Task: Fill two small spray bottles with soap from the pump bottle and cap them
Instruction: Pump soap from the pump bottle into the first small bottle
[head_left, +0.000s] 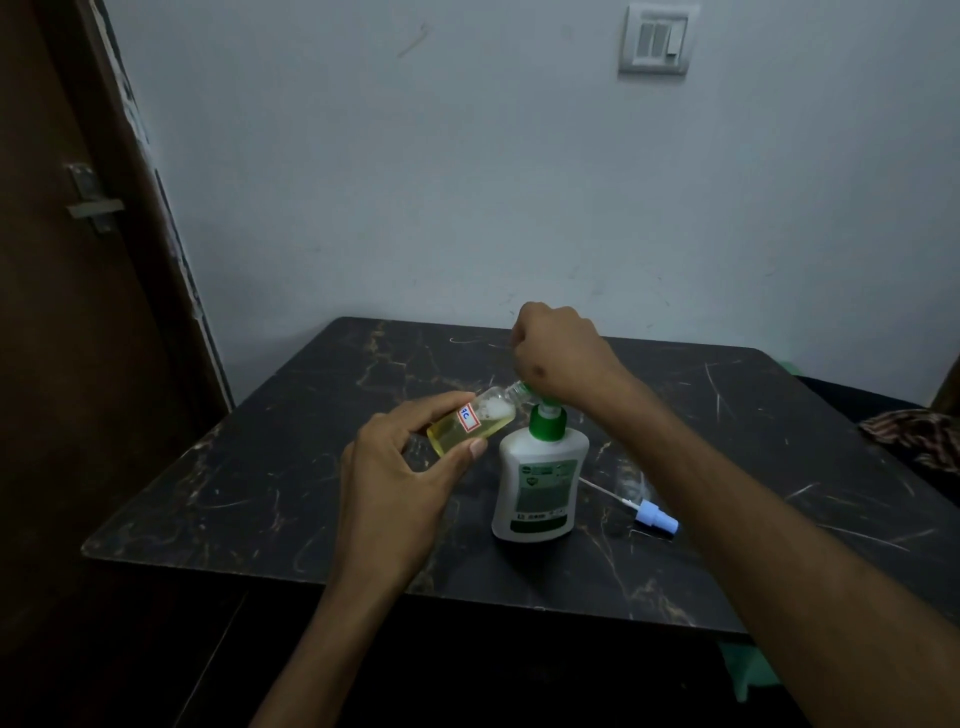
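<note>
- Left hand grips the tilted small spray bottle, mouth at the pump nozzle.
- Right hand, clenched, presses the pump bottle head.
- Blue spray cap lies right on the surface.

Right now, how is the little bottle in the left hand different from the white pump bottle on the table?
The small spray bottle is clear and shows yellowish liquid with foam; the pump bottle is white and opaque, with a green pump. The small spray bottle is tilted, gripped off the table by the left hand; the pump bottle stands upright on it, its pump head under the right hand. The small spray bottle is clearly smaller. Both carry labels.
</note>
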